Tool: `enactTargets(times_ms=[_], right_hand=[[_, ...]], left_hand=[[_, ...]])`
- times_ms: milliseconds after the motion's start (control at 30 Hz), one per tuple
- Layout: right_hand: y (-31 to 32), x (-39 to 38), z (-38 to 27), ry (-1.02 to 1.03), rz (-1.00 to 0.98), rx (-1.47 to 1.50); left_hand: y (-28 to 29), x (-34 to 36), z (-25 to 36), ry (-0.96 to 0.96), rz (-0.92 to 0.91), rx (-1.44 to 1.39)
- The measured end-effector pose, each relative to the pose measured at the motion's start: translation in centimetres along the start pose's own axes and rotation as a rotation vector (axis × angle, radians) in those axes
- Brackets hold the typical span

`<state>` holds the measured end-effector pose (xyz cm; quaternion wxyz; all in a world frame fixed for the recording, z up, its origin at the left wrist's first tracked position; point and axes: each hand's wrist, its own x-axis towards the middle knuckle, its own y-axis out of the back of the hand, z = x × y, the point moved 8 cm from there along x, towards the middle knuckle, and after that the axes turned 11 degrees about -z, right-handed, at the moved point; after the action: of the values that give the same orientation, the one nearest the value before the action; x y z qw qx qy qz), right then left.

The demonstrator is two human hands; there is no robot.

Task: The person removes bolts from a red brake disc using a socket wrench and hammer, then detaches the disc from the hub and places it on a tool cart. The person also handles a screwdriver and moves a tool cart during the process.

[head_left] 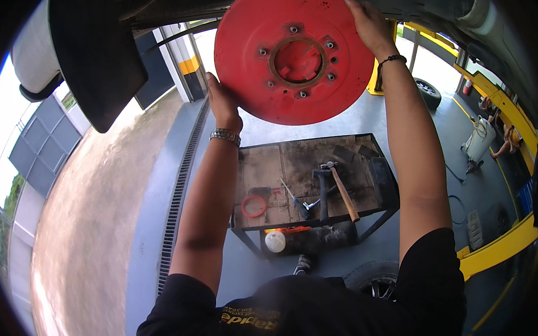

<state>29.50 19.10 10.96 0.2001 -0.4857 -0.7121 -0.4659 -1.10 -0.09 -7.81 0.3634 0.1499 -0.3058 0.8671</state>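
Held up in front of me under a raised vehicle is a red brake drum, with a round centre hole ringed by several metal studs or bolts. My left hand grips its lower left rim, thumb at the edge and fingers mostly hidden behind. My right hand grips the upper right rim, its other fingers partly out of sight. Below stands a dark work table bearing a wooden-handled hammer, a dark-handled hammer, a thin screwdriver-like tool and a red ring.
Dark vehicle parts hang at the upper left. A white rounded object sits under the table, and a wheel lies near me. Another tyre, a yellow lift arm and a person are to the right. A floor grate runs left.
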Motion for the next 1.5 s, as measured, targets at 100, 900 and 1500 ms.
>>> enactTargets(times_ms=[100,900,1500], right_hand=[[-3.1,4.0,-8.0,0.039,-0.236,-0.307],[0.8,2.4,-10.3,0.051,0.000,-0.269],[-5.0,-15.6,5.7,-0.374,0.567,0.702]], left_hand=[[0.1,-1.0,0.4,-0.018,0.028,-0.226],[-3.9,2.4,10.4,-0.139,0.081,0.585],[-2.1,0.6,8.4,-0.090,0.121,0.216]])
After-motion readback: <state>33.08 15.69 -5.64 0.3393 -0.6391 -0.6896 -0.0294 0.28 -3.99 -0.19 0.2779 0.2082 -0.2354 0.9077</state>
